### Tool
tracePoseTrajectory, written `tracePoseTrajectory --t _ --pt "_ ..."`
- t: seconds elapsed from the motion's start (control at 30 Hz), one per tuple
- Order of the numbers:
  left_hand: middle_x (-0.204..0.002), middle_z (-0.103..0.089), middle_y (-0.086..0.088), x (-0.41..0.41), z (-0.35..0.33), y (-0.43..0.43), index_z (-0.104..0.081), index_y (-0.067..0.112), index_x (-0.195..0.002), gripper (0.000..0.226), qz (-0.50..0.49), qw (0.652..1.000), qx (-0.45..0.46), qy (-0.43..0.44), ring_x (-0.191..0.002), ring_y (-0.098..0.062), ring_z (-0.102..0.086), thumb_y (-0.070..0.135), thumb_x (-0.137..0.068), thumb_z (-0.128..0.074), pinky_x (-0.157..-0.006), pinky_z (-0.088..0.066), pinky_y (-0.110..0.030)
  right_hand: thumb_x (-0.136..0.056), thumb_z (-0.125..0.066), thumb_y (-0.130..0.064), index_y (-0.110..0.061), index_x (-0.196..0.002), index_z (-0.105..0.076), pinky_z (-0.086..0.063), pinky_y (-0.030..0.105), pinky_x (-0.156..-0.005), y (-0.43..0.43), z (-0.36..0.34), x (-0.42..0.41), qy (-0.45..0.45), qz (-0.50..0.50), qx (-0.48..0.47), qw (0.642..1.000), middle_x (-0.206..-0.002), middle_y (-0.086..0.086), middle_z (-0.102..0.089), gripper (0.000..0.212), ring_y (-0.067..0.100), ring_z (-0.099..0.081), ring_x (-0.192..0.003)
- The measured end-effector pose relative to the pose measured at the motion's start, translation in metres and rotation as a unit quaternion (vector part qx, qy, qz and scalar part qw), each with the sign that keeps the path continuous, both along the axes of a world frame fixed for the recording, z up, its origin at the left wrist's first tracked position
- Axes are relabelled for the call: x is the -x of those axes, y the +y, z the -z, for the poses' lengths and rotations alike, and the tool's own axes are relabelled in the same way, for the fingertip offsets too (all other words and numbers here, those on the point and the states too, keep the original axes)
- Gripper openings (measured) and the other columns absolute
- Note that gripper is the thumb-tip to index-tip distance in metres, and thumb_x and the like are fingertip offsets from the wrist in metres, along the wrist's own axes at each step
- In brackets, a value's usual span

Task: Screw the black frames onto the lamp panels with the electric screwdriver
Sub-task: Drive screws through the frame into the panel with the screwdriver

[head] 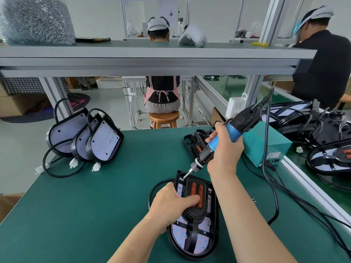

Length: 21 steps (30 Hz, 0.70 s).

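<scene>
On the green bench (91, 205) at six o'clock lay our lamp panel (181, 237) under its black frame (190, 212). Our left hand (171, 203) clasped the frame while our right hand (225, 150) gripped the electric screwdriver (235, 126), bit at the frame's eleven o'clock corner.

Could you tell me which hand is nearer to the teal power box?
Right. The right hand, gripping the electric screwdriver, is just left of the teal power box; the left hand holds the black frame, farther away towards the camera.
</scene>
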<state>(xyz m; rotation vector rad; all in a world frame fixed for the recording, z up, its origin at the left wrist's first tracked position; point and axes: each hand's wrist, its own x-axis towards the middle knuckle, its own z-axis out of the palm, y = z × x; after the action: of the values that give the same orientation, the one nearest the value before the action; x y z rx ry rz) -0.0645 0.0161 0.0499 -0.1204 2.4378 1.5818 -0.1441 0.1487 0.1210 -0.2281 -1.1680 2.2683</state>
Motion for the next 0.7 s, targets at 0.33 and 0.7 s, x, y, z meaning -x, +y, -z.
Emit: tracePoseTrajectory --t 0.33,0.7 --pt "-0.098 -0.073 -0.006 0.0 0.001 0.0 -0.063 0.011 -0.101 0.076 -0.006 1.0 -0.003 -0.002 -0.095 -0.028 -0.069 0.064 -0.048 -0.073 -0.091 -0.054 -0.05 -0.082 -0.073 -0.016 -0.015 -0.087 -0.058 -0.05 0.024 -0.051 -0.001 0.0 -0.001 0.007 -0.002 0.001 1.0 -0.058 -0.003 -0.056 0.016 0.013 -0.054 -0.05" --pt "-0.096 -0.073 -0.013 -0.001 0.0 0.001 -0.063 0.005 -0.097 0.071 0.003 1.0 -0.015 0.009 -0.094 -0.034 -0.068 0.059 -0.052 -0.075 -0.092 -0.053 -0.053 -0.079 -0.073 -0.018 -0.016 -0.088 -0.059 -0.05 0.028 -0.055 -0.012 -0.004 -0.007 0.055 -0.048 -0.069 0.995 -0.06 -0.005 -0.058 0.016 0.012 -0.055 -0.051"
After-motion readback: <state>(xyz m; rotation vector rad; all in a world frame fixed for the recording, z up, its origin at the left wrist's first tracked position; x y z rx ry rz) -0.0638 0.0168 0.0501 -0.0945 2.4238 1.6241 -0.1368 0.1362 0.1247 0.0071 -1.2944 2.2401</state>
